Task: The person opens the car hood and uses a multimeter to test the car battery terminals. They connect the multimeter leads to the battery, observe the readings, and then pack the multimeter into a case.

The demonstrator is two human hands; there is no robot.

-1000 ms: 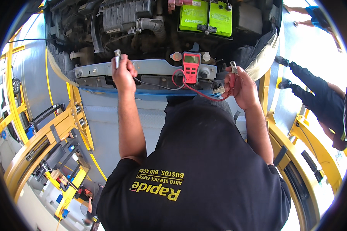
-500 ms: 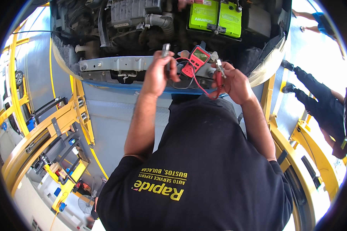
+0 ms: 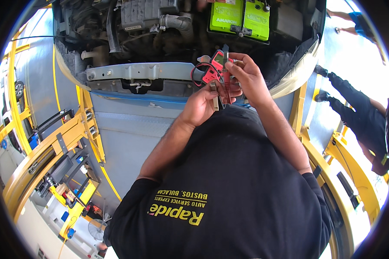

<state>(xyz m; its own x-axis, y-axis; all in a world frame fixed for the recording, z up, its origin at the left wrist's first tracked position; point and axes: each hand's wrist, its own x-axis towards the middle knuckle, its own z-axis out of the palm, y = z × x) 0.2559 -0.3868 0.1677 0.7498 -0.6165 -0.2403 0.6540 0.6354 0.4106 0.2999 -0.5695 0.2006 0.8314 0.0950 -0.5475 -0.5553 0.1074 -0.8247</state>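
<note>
My left hand is closed round a metal-jawed clamp low over the car's front edge. Just right of it, my right hand pinches a red-handled clamp, held upright with its jaws toward the engine bay. The two hands nearly meet, and the left fingertips reach close to the red handle; whether they touch it I cannot tell. Behind them rests a red handheld battery tester, partly hidden by my right hand and the clamp. Black and red leads loop beside it.
A bright green car battery sits at the far right of the engine bay. A grey crossbeam spans the front. Yellow lift arms flank me. People are at the right.
My hands have come together over the front edge, the left moving right and nearer me, the right moving left. The red clamp now stands in front of the tester.
</note>
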